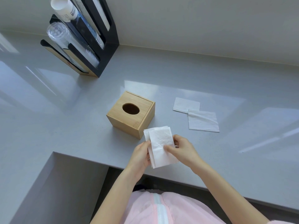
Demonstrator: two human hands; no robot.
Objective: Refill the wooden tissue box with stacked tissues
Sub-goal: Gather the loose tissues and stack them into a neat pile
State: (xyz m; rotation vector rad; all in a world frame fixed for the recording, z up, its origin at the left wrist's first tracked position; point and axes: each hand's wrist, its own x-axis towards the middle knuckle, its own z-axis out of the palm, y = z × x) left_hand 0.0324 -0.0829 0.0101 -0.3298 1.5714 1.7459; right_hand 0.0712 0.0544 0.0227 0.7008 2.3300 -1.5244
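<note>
Both grips pinching a small stack of folded tissues (159, 146) over the worktop's (80, 126) near edge: left hand (140, 156), right hand (182, 149). Just beyond, wooden tissue box (131, 114), lid shut.

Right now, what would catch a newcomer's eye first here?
Two hands, left and right, hold a small stack of white tissues at the front of the grey counter. Just behind stands the wooden tissue box with its oval hole, and two loose tissues lie flat to its right.
</note>
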